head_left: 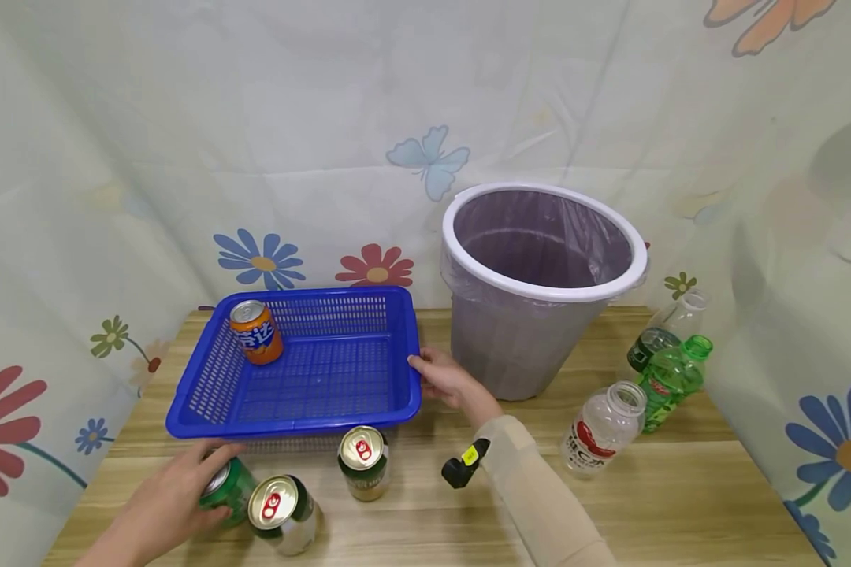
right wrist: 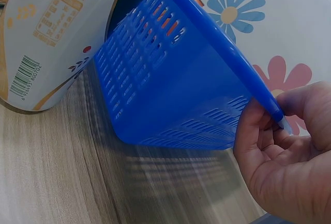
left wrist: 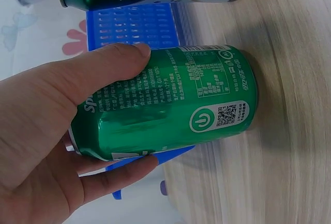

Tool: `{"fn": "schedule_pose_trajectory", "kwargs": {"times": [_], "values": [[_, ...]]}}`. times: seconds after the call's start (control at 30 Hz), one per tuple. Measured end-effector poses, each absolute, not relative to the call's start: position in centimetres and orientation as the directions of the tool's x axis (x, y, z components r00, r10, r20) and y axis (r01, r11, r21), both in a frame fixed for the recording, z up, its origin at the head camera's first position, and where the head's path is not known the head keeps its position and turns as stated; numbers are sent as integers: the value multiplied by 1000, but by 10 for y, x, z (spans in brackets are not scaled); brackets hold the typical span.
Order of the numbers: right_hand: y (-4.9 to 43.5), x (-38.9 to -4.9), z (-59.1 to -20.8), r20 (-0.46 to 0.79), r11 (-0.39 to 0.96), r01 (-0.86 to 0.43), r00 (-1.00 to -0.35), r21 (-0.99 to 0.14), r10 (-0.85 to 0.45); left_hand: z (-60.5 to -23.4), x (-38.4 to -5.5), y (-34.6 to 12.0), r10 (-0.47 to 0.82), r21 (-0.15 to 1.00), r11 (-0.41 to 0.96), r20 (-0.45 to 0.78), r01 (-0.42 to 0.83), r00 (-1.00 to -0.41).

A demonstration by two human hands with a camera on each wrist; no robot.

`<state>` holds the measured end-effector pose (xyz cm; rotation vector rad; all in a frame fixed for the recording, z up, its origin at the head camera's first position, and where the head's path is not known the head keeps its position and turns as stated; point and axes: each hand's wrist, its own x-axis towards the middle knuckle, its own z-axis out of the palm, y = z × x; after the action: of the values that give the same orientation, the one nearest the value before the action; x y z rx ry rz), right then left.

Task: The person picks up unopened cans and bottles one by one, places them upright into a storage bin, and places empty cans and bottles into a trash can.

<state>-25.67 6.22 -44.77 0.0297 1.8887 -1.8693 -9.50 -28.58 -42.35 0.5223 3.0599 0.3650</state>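
Note:
My left hand grips a green Sprite can from above, thumb on one side and fingers on the other. In the left wrist view the can's base is by the tabletop; whether it touches cannot be told. My right hand pinches the right rim of a blue plastic basket, thumb on top and fingers curled beneath. Inside the basket an orange soda can stands at the left. Two green-and-white cans with gold tops stand before the basket: one can beside my left hand, another can farther right.
A grey bin with a white rim and clear liner stands behind my right hand. At the right are a wide-mouthed clear bottle, a green bottle and a clear bottle with a dark label. Patterned cloth hangs behind the table.

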Motion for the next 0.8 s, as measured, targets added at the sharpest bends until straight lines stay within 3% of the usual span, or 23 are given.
{"fn": "schedule_pose_trajectory", "kwargs": {"times": [0.43, 0.8], "values": [[62, -256, -445, -363, 74, 358, -878, -931, -313, -425, -97, -285, 352, 209, 909, 78, 361, -933], [62, -256, -445, -362, 71, 359, -876, -931, -319, -421, -99, -283, 339, 224, 917, -7, 329, -941]]}}
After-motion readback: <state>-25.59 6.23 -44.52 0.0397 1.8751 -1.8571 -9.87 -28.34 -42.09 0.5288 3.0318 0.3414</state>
